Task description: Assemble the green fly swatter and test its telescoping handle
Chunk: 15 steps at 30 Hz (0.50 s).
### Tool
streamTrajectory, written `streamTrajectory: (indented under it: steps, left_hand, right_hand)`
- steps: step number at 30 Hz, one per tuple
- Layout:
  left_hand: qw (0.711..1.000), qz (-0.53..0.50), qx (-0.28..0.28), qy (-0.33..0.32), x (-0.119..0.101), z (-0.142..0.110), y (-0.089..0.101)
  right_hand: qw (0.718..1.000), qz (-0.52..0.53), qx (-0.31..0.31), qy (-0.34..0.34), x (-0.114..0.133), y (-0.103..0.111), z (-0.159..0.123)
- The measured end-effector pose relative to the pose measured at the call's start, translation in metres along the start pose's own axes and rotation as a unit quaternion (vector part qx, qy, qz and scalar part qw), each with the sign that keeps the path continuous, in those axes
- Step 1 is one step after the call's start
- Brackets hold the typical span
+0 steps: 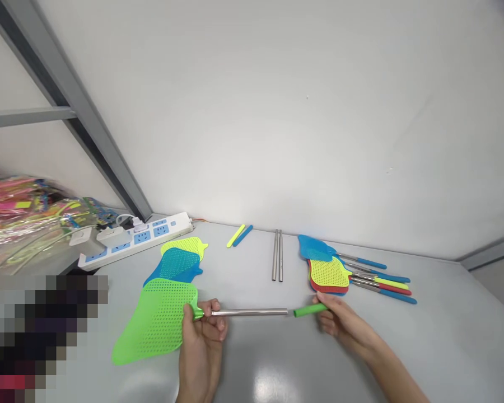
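Evidently the step in hand is the meeting of two parts: the metal rod [252, 312], joined to a green mesh head [159, 319], points its free end at a green sleeve [308, 310], with a narrow gap between, both just above the bench [256, 347]. The left hand [204, 336] has its grip closed at the neck, thumb on the green plastic and fingers curled about the near end of the rod. The right hand [340, 319] pinches the far end of the sleeve between thumb and fingertips, leaving the end nearest the rod exposed. Closing that gap would, I judge, call for keeping both parts in line, the neck held steady and the sleeve pinched firmly enough not to tilt. Beyond lie two bare rods [274, 257], a yellow sleeve [236, 236] beside a blue sleeve [242, 235], and, off to the right, a fanned pile of handled swatters [330, 272]
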State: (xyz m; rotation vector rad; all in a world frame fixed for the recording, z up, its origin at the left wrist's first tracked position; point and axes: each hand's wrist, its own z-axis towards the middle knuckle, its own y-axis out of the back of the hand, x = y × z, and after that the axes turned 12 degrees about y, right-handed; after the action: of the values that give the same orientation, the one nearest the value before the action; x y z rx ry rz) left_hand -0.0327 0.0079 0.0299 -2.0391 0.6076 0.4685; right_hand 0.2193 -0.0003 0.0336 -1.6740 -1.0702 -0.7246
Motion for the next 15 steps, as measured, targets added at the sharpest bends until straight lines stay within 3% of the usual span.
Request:
streamTrajectory:
  steps: [6,15]
  left_hand:
    - [0.999,-0.032,-0.003,-0.044,-0.003,0.004,0.002]
    - [0.998,-0.010,-0.001,-0.060,0.000,0.003,0.001]
  right_hand:
    - [0.993,0.056,-0.068,0.077,-0.035,-0.034,0.025]
    - [0.987,0.091,-0.087,0.101,-0.038,-0.047,0.031]
